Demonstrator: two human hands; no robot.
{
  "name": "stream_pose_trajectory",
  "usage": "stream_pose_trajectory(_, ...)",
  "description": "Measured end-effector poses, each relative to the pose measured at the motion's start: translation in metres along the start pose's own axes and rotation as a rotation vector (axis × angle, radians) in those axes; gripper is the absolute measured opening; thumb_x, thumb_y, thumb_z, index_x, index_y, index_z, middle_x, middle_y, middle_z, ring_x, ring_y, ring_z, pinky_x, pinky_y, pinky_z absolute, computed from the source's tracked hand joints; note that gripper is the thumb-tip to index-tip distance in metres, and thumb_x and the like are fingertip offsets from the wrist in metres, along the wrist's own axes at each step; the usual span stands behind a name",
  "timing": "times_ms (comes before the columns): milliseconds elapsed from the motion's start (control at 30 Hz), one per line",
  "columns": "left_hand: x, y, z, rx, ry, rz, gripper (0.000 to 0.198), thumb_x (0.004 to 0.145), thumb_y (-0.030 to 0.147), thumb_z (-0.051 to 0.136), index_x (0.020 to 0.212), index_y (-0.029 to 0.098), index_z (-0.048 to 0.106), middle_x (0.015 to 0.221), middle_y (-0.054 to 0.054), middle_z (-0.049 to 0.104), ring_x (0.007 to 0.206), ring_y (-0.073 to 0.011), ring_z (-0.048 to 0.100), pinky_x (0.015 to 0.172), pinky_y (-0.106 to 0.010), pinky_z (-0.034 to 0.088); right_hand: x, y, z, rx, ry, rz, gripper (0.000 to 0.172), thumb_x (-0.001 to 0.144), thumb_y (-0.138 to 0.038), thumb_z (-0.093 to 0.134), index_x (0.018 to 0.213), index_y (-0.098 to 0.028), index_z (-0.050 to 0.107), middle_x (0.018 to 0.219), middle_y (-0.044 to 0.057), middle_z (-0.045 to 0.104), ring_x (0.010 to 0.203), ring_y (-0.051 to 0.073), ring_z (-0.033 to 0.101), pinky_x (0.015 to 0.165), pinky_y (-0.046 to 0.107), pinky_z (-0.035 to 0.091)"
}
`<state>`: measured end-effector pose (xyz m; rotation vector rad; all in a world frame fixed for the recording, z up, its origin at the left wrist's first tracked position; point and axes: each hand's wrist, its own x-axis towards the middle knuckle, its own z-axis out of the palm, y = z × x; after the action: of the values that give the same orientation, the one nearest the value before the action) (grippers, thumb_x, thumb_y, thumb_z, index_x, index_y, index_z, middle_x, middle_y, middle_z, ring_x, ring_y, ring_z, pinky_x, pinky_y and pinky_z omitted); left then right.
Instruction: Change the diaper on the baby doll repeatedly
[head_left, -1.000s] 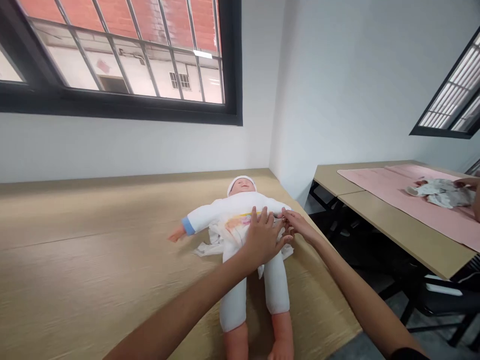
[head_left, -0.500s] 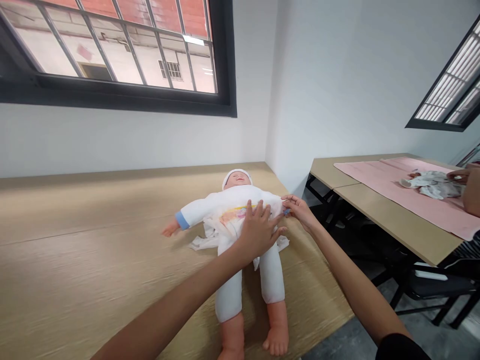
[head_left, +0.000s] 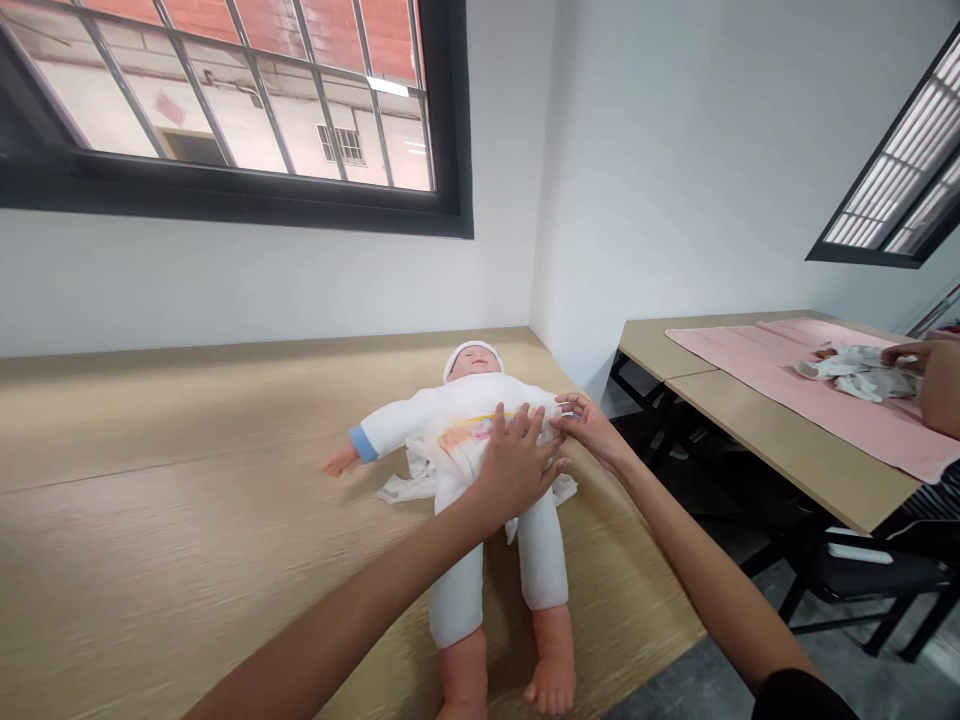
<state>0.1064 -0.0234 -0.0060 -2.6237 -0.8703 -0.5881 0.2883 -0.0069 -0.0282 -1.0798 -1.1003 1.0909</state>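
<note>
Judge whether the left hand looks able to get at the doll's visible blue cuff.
Likely yes: the left hand is over the doll, the blue cuff lies uncovered to its left, and nothing tall seems to stand between.

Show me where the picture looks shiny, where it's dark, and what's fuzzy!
In the head view, pale glare shines on the near table; in the head view, shadow falls between the doll's legs and it's dark beneath the far table; in the head view, the colourful print looks too fuzzy to make out.

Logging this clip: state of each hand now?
Left hand: open, fingers spread over the baby doll's torso.
Right hand: fingers curled at the doll's sleeve; grip cannot be told.
</note>
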Motion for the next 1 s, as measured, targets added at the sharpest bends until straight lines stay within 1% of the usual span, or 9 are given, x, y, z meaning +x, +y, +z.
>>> stream_pose_trajectory(300,0.001,0.000,0.001,0.011,0.023,0.026,0.039,0.094,0.046,0.042,0.124,0.030,0.060,0.139,-0.015,0.050,0.129,-0.0359,0.044,0.103,-0.065,0.029,0.002,0.001,-0.002,0.356,0.016,0.025,0.043,0.056,-0.009,0.075,0.094,-0.021,0.058,0.082,-0.004,0.063,0.067,0.007,0.057,0.064,0.018,0.048)
stream_pose_trajectory(467,0.002,-0.002,0.000,-0.014,0.070,0.055,0.037,0.094,0.045,0.043,0.123,0.030,0.060,0.145,-0.013,0.044,0.134,-0.0338,0.039,0.104,-0.059,0.032,0.002,0.001,0.000,0.438,-0.002,-0.002,0.046,0.056,-0.007,0.073,0.096,-0.023,0.056,0.081,-0.005,0.063,0.069,0.008,0.059,0.065,0.018,0.049)
stream_pose_trajectory(533,0.003,-0.001,-0.004,-0.051,0.106,0.073,0.037,0.094,0.043,0.044,0.124,0.027,0.059,0.145,-0.012,0.044,0.134,-0.0313,0.038,0.106,-0.054,0.032,0.000,0.001,0.001,0.414,0.010,-0.002,0.047,0.057,-0.009,0.074,0.097,-0.024,0.055,0.082,-0.005,0.062,0.070,0.009,0.060,0.066,0.019,0.050)
stream_pose_trajectory(600,0.003,-0.001,-0.007,-0.100,0.144,0.108,0.036,0.095,0.041,0.042,0.119,0.023,0.061,0.139,-0.010,0.051,0.133,-0.0276,0.040,0.108,-0.049,0.032,-0.001,0.000,0.003,0.368,0.028,-0.007,0.048,0.057,-0.012,0.073,0.099,-0.024,0.053,0.082,-0.004,0.062,0.072,0.010,0.061,0.068,0.021,0.050)
stream_pose_trajectory(667,0.004,0.000,-0.010,-0.139,0.165,0.163,0.034,0.097,0.039,0.040,0.107,0.019,0.066,0.122,-0.008,0.063,0.129,-0.0245,0.044,0.109,-0.045,0.030,-0.003,0.001,0.004,0.333,0.048,-0.019,0.050,0.058,-0.014,0.073,0.101,-0.025,0.052,0.081,-0.004,0.060,0.074,0.012,0.061,0.071,0.023,0.051)
stream_pose_trajectory(733,0.004,0.000,-0.011,-0.145,0.163,0.220,0.037,0.097,0.039,0.038,0.091,0.018,0.068,0.101,-0.007,0.070,0.121,-0.0235,0.050,0.108,-0.044,0.030,-0.003,0.002,0.006,0.320,0.056,-0.034,0.050,0.058,-0.015,0.072,0.102,-0.025,0.051,0.082,-0.004,0.060,0.077,0.013,0.062,0.074,0.025,0.052)
stream_pose_trajectory(800,0.004,-0.001,-0.011,-0.128,0.134,0.240,0.042,0.098,0.041,0.036,0.080,0.018,0.067,0.087,-0.006,0.070,0.111,-0.0242,0.054,0.102,-0.044,0.034,-0.003,0.004,0.008,0.315,0.060,-0.051,0.049,0.058,-0.016,0.073,0.101,-0.026,0.051,0.084,-0.003,0.060,0.080,0.013,0.062,0.077,0.026,0.052)
stream_pose_trajectory(900,0.005,-0.001,-0.012,-0.088,0.071,0.210,0.047,0.098,0.044,0.034,0.075,0.016,0.065,0.077,-0.007,0.067,0.098,-0.0253,0.056,0.087,-0.042,0.041,0.000,0.007,0.008,0.247,0.082,-0.074,0.045,0.059,-0.020,0.075,0.098,-0.025,0.053,0.089,-0.002,0.061,0.085,0.014,0.062,0.082,0.027,0.051)
stream_pose_trajectory(1000,0.006,-0.002,-0.012,-0.057,0.042,0.130,0.048,0.097,0.047,0.034,0.078,0.015,0.065,0.080,-0.009,0.066,0.092,-0.0259,0.055,0.078,-0.040,0.042,0.002,0.005,-0.003,-0.025,0.082,-0.096,0.042,0.058,-0.023,0.078,0.094,-0.021,0.057,0.088,-0.001,0.060,0.083,0.013,0.061,0.082,0.028,0.050)
